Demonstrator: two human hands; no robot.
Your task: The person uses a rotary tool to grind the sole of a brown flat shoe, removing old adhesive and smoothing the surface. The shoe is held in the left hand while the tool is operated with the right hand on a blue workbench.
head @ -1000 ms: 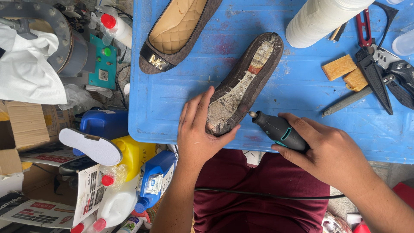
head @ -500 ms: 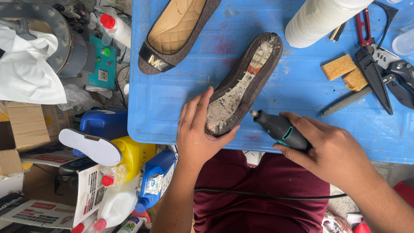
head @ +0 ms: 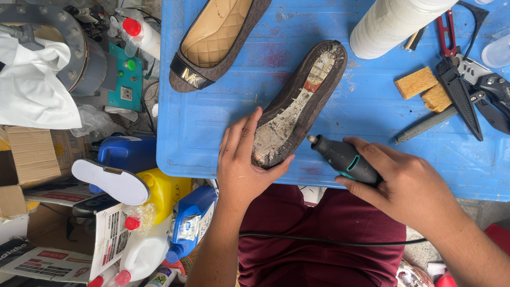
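A brown flat shoe (head: 300, 103) lies sole up on the blue table (head: 212, 133), its bare underside rough with old glue and fabric. My left hand (head: 241, 162) grips its near end, fingers on the left side and thumb on the right. My right hand (head: 404, 183) holds a dark rotary tool (head: 342, 158) with a teal band. The tool's tip points left and sits just right of the shoe's near end, a small gap away. A black cord (head: 329, 240) runs across my lap.
The matching shoe (head: 215, 45) lies upright at the back left. A white roll (head: 393, 21), two sponge pieces (head: 425, 87), pliers and cutters (head: 467, 79) and a grey rod (head: 427, 125) sit at the right. Bottles, jugs (head: 159, 194), a white insole (head: 109, 180) and boxes crowd the floor left.
The rotary tool's tip has shifted slightly right and down, away from the shoe's edge. My left hand keeps its grip on the shoe.
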